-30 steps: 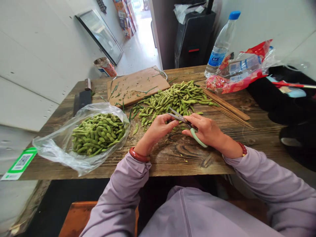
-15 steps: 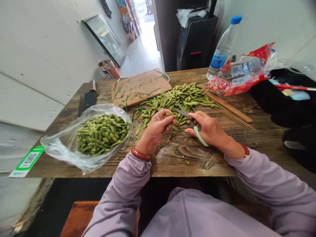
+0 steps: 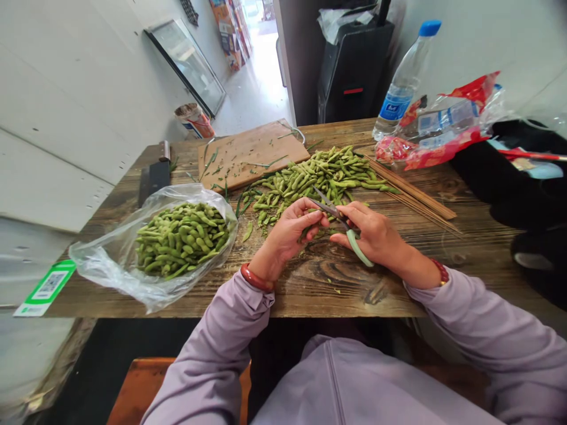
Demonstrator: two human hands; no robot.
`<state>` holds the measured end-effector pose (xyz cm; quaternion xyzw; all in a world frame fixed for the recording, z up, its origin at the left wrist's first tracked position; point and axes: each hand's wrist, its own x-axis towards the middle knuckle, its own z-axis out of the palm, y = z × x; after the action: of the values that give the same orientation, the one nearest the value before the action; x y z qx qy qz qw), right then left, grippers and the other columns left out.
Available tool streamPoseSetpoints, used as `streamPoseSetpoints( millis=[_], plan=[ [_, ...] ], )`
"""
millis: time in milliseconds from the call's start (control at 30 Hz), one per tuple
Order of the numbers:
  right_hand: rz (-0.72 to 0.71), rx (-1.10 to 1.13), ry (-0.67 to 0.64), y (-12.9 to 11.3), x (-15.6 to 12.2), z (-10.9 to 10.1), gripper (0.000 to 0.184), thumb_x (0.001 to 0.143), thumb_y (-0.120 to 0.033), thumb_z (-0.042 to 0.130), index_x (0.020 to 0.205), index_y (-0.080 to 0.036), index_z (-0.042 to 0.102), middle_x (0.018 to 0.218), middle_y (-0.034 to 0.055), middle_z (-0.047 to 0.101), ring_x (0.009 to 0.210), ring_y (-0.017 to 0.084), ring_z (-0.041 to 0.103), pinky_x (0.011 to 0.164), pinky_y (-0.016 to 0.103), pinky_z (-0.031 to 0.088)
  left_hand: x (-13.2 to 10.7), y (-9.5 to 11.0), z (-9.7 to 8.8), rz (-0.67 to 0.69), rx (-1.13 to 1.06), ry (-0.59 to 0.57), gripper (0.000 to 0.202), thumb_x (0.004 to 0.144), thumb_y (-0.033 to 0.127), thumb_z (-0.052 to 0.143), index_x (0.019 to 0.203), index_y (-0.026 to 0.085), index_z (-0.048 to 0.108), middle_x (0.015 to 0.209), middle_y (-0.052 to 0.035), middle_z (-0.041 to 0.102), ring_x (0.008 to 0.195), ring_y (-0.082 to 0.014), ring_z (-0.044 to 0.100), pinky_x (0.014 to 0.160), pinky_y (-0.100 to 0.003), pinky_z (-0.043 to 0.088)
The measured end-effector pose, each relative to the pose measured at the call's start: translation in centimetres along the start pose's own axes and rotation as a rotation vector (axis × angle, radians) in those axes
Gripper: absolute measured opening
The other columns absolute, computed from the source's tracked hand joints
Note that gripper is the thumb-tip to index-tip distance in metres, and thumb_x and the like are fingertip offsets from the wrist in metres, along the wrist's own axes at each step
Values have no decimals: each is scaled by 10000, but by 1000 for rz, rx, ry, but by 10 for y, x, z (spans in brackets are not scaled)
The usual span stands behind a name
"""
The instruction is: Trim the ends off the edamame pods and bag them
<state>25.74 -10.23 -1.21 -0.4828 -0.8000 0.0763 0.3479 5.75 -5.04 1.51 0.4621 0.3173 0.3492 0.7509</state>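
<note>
My right hand (image 3: 376, 231) grips scissors (image 3: 358, 249) with pale green handles, their dark blades parted and pointing up and left. Beside the blades, my left hand (image 3: 297, 227) is closed in a pinch on a green edamame pod (image 3: 306, 232), mostly hidden by the fingers. Just beyond both hands a loose pile of edamame pods (image 3: 305, 177) lies on the wooden table. On the left, a clear plastic bag (image 3: 119, 284) lies open with a heap of pods (image 3: 181, 239) in it.
A cutting board (image 3: 248, 154) with green scraps lies at the back; a cleaver (image 3: 155, 180) is left of it. Wooden sticks (image 3: 414, 195) lie right of the pile. A water bottle (image 3: 396, 100) and red-and-clear plastic packaging (image 3: 447, 141) stand at back right.
My left hand has moved slightly right, closer to the scissors, and the pod in its fingers shows less. My right hand still holds the scissors in nearly the same place.
</note>
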Motion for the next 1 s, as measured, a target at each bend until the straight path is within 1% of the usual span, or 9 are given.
streamPoseSetpoints(
  millis=[167,300,500,633,733,800,867,933,1000],
  plan=[
    [-32,-31,10,2,-2,1,380,956,-447,605,1243,-199,586,1016,115,677,893,277,675,771,398,560,0,-2,3,3,-36,-10,359,747,376,805,833,172,522,688,16,657,426,-22,424,401,-160,220],
    [-17,-36,-1,4,-3,0,381,952,-463,602,1248,-224,597,1015,103,683,923,288,685,798,416,569,0,3,-3,32,-40,80,330,789,406,769,833,171,541,699,29,616,451,-22,433,407,-165,227],
    [11,-35,18,8,-3,0,420,935,-486,615,1270,-234,598,986,97,678,866,288,685,767,425,576,1,24,-29,153,-115,282,255,829,391,702,846,181,558,775,10,636,510,-40,479,413,-180,261],
    [11,-31,1,8,-3,-1,414,933,-480,621,1266,-236,595,991,100,681,839,283,684,757,424,578,-2,39,-45,214,-133,410,286,864,404,653,759,191,494,724,20,589,493,-42,448,416,-191,273],
    [-6,-33,7,8,-3,-1,402,935,-468,624,1252,-223,593,986,103,684,841,281,683,759,421,575,-4,44,-56,246,-80,468,314,849,384,665,720,197,448,640,46,502,467,-42,407,419,-186,268],
    [-13,-31,15,9,-4,-1,393,934,-464,623,1242,-222,597,977,101,688,853,286,684,769,428,574,-6,45,-64,262,25,514,301,834,376,676,718,203,459,569,74,401,437,-48,353,419,-191,254],
    [-14,-31,17,10,-5,0,383,932,-463,625,1235,-230,602,975,96,689,852,287,686,768,429,573,-6,44,-74,300,226,559,235,828,367,672,737,204,529,528,83,347,427,-62,321,429,-204,242],
    [-19,-35,10,11,-6,0,383,927,-463,632,1233,-234,604,967,91,686,838,286,689,758,424,571,-7,41,-85,352,532,593,163,816,327,671,745,190,618,529,61,415,466,-80,367,472,-218,277],
    [-31,-39,3,11,-6,0,385,925,-460,637,1234,-232,603,956,88,682,829,287,692,749,418,569,-6,38,-96,362,892,614,114,792,263,676,724,172,685,583,15,542,547,-107,455,555,-236,344]
  ],
)
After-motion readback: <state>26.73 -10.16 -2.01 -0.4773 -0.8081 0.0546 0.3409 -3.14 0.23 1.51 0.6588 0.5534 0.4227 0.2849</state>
